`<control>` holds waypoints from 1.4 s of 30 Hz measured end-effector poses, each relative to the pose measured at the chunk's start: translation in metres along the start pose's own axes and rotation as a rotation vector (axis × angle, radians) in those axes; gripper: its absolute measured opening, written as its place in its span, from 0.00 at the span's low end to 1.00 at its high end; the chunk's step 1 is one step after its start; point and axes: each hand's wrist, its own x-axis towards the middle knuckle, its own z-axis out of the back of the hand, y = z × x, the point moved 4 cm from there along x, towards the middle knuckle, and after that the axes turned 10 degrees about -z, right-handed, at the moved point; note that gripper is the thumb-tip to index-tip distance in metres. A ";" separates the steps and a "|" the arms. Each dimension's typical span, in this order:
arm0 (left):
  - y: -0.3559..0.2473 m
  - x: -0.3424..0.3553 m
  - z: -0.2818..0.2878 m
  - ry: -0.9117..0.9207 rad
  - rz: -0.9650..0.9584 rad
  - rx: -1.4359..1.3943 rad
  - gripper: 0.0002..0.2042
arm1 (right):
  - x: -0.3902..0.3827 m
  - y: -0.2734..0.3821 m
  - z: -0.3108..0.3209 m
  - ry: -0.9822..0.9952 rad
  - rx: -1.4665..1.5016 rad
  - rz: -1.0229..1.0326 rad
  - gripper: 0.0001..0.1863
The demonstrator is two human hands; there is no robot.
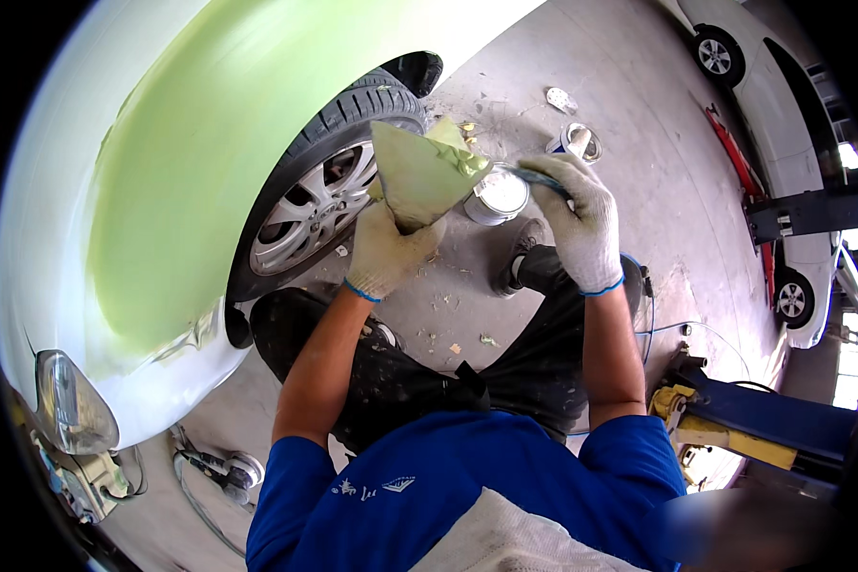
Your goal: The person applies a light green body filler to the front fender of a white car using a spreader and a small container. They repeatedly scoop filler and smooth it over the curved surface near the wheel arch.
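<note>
The flat plate is gripped by its lower edge in the left hand, presumably leaving its face free for green paste (right corner), near which a thin tool is gripped by the right hand.

Here's the left forearm angling forward and inward, gloved left hand closed in a grip! Right forearm runs nearly straight ahead, gloved right hand turned inward, fingers bent and clasping, the two hands apart.
</note>
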 end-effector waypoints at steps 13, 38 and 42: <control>0.007 0.006 -0.010 -0.107 -0.113 0.304 0.11 | -0.005 -0.017 -0.050 0.117 -0.078 0.330 0.23; 0.047 0.000 -0.016 0.126 -0.049 0.559 0.15 | 0.295 -0.022 -0.078 -0.366 0.991 -0.262 0.17; 0.046 -0.005 -0.011 0.128 -0.086 0.580 0.15 | 0.297 -0.013 -0.079 -0.339 0.959 -0.273 0.17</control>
